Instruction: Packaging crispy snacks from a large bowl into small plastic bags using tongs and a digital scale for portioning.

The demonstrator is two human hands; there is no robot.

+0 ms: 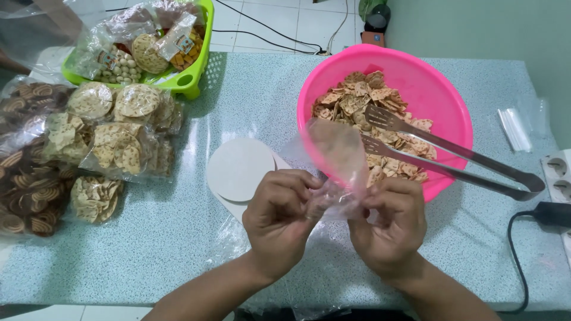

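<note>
A: Start at the left edge. What's there?

B: Sealed clear packs of snacks stacked on the speckled table: dark spiral-patterned crisps farthest left, pale lacy rounds and speckled chips beside them. Behind, a lime-green basket with more bagged snacks inside.

A: Moving in?

B: Flat white round discs, overlapping, on the table just left of centre. The left hand is directly in front of them, near the table's front edge.

A: Grip on that hand?

B: Thumb and fingertips pressed together, pinching the edge of a small clear plastic bag. The right hand mirrors it, pinching the opposite side of the same edge. Hands close together, not quite touching.

A: Where's the bag, exactly?

B: Held between both hands above the table, its body rising away from the person and overlapping the near rim of the pink basin in view. It looks empty and crinkled.

A: And the basin?

B: Right of centre, holding a heap of tan, speckled chips. Metal tongs lie with slotted tips in the chips, handles over the basin's right rim.

A: Far right?

B: A bundle of clear plastic sleeves, then a white power strip with a black plug and cable.
</note>
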